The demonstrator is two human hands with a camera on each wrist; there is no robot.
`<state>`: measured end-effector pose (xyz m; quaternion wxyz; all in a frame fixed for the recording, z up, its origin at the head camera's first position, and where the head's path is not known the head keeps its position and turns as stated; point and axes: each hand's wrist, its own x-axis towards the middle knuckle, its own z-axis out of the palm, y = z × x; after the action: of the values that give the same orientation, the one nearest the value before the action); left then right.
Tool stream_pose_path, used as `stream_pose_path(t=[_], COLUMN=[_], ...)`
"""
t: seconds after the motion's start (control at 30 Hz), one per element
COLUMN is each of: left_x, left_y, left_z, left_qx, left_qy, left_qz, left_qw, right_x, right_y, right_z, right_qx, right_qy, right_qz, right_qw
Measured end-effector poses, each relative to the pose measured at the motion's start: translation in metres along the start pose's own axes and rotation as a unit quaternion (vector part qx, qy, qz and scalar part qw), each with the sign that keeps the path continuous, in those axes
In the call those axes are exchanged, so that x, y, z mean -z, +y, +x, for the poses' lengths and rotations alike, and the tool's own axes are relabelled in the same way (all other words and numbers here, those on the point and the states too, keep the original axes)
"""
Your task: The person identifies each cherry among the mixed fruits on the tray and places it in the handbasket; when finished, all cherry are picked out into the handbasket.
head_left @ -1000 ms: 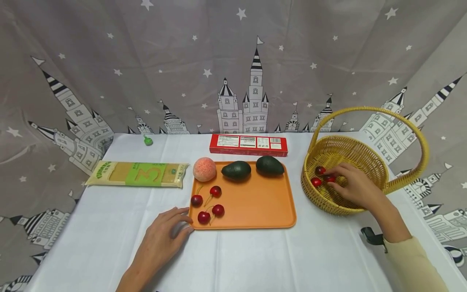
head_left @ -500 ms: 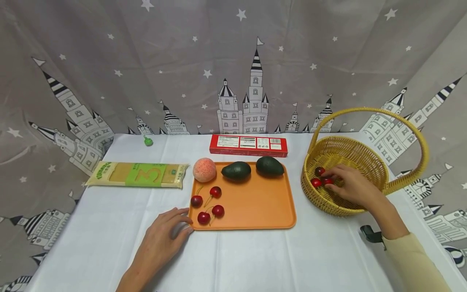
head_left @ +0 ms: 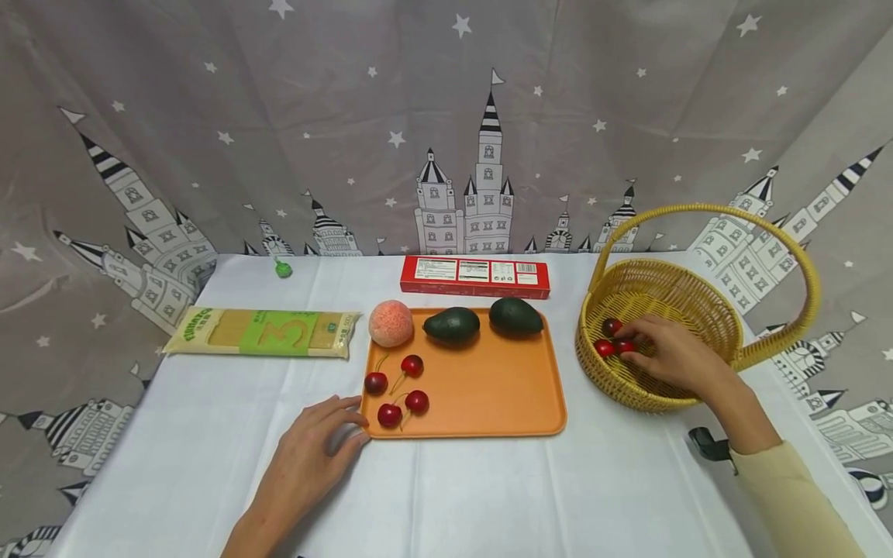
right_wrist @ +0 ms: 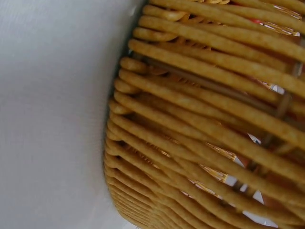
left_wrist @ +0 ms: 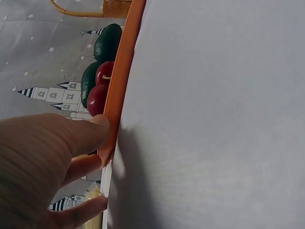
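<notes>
Left hand (head_left: 307, 449) pinches the orange tray (head_left: 495, 387) corner; right hand (head_left: 673, 356) pinches a cherry (head_left: 624, 348) inside the wicker basket (head_left: 605, 384). Light fingertip pressure appears advisable.

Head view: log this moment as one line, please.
left hand: touches corner of orange tray | right hand: in wicker basket, fingers at one of three cherries | tray: four cherries, two avocados, peach

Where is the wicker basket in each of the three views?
Head: the wicker basket is at right, the right hand inside it.
Left wrist: cropped by the top edge, left of centre, handle showing.
Right wrist: its woven wall fills the middle and right.
Shared landmark: the white tablecloth.
</notes>
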<state>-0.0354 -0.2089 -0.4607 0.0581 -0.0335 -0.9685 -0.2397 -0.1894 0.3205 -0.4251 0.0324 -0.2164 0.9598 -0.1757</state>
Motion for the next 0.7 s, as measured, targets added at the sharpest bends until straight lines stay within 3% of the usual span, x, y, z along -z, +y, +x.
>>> stream_pose_path(t=[0.27, 0.53, 0.7], left_x=[0.000, 0.001, 0.001], left_y=[0.000, -0.001, 0.000], left_z=[0.000, 0.000, 0.000], left_qx=[0.001, 0.004, -0.001], left_qy=[-0.001, -0.003, 0.000], left_qz=[-0.005, -0.005, -0.004], left_qw=[1.0000, 1.0000, 1.0000], right_x=[0.001, 0.007, 0.014], right_y=[-0.001, -0.017, -0.039], right_z=[0.000, -0.001, -0.004], right_qx=[0.005, 0.057, 0.053], right_qy=[0.002, 0.078, 0.105], right_qz=[-0.003, 0.003, 0.001], right_qw=[1.0000, 0.9953, 0.9930])
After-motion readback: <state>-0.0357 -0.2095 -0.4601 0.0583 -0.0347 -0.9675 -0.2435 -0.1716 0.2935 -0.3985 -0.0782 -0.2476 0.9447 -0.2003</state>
